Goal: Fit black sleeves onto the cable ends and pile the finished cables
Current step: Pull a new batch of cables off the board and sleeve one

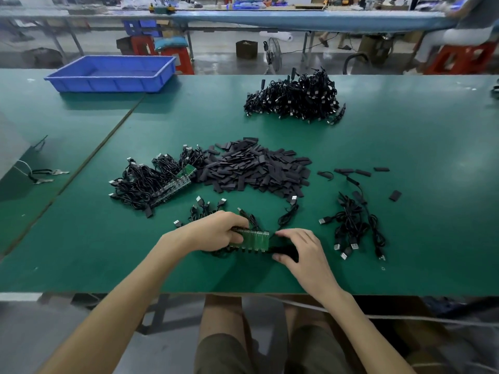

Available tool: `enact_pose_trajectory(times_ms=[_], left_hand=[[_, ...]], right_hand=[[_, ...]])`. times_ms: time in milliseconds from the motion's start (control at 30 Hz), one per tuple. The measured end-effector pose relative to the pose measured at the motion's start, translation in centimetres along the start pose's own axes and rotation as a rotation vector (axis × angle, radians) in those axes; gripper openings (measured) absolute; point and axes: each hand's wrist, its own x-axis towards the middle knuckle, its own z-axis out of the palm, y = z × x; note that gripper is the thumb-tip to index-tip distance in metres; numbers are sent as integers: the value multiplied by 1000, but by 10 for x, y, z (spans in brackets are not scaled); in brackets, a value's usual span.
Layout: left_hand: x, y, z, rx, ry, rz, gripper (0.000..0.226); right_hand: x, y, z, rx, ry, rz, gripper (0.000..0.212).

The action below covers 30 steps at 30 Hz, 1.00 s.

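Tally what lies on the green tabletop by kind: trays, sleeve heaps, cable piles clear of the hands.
Blue tray: 1
Sleeve heap: 1
Cable piles: 3 (far, left, right)
Total: 5

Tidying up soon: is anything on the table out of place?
A few black sleeves lie scattered right of the main sleeve pile, beside the loose cables. Nothing looks damaged.
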Motion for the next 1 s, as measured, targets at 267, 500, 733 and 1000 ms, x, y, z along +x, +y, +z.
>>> enact_pose_trajectory(times_ms=[267, 500, 733, 1000], left_hand=[[-26, 1, -44, -81, 45, 71, 27], [-56, 11, -91, -271, 249, 100, 14], [-54, 14, -92, -224, 240, 115, 12], [-9, 10, -95, -10, 257, 9, 24]], right_hand=[[-10, -42, 6, -4, -26, -150, 35], [8, -104, 17, 230, -51, -262, 59], [40, -73, 3, 317, -100, 54, 72], [40, -122, 46, 792, -326, 84, 31]])
